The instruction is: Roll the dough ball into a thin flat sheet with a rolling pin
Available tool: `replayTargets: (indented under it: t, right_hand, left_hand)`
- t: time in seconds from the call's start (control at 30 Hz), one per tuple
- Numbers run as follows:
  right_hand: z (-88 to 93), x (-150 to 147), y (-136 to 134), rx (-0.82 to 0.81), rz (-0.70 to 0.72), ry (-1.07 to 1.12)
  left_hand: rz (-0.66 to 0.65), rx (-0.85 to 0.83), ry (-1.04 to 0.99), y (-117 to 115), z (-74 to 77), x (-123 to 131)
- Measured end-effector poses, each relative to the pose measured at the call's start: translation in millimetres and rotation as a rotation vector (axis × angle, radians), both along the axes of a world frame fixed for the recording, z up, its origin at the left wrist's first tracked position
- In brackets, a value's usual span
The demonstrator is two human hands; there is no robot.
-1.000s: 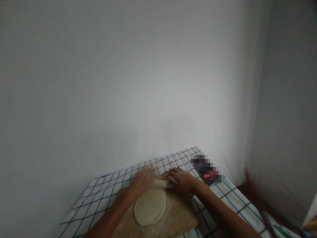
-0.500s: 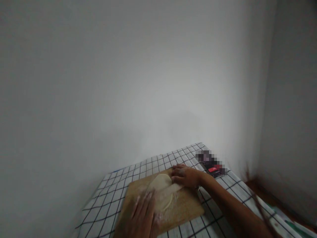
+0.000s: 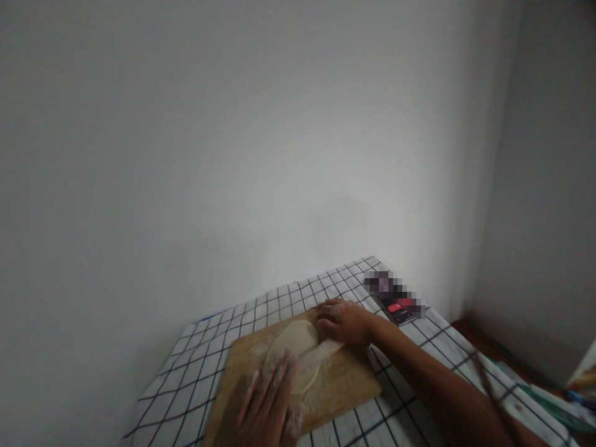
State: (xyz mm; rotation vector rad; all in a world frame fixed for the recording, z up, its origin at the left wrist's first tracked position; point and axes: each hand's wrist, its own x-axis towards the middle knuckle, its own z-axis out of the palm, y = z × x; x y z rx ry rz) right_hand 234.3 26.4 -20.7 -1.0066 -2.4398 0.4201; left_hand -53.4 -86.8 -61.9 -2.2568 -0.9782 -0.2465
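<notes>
A pale, flattened round of dough point(image 3: 294, 336) lies on a floured wooden board point(image 3: 347, 388). Across it rests a light, floury rolling pin point(image 3: 320, 352), running between my two hands. My left hand point(image 3: 270, 394), dusted with flour, lies over the pin's near-left end with its fingers stretched out. It hides that end and part of the dough. At the other end, my right hand point(image 3: 342, 320) bends its fingers over the pin, beside the dough's right edge. A thin flap of dough point(image 3: 308, 377) shows on the near side of the pin.
The board sits on a table with a white, black-checked cloth point(image 3: 261, 320). A phone point(image 3: 395, 307), partly blurred out, lies beyond my right forearm. A wall point(image 3: 279, 155) rises behind the table, and another wall stands at the right.
The view has shifted slightly. Both hands and the rolling pin have come a little toward me over the dough, so more of its far part shows.
</notes>
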Motion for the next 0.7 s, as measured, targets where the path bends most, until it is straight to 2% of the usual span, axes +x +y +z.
replayTargets:
  t: [0.1,0.17,0.3,0.4,0.5,0.6,0.7]
  right_hand:
    - [-3.0,-2,3,-0.009,-0.136,0.018]
    - [-4.6,-3,4,-0.015,-0.218,0.014]
    - [-6.8,-1,8,0.010,-0.324,-0.007]
    - [-4.7,3,10,0.020,-0.366,-0.022]
    - [2.9,8,10,0.004,-0.410,0.079]
    - [10.5,7,5,0.031,-0.416,0.217]
    - [11.3,-1,-3,0.053,-0.367,0.106]
  left_hand:
    - [-0.011,-0.052,0.025,24,23.9,4]
    - [-0.002,-0.085,0.027,48,31.5,7]
    - [0.107,-0.162,-0.036,108,31.0,19]
    - [0.058,-0.229,-0.025,143,29.8,32]
    - [0.040,-0.242,-0.034,158,32.7,43]
    - [0.059,-0.248,-0.057,159,35.6,49]
    - [0.081,-0.247,-0.053,153,35.1,48]
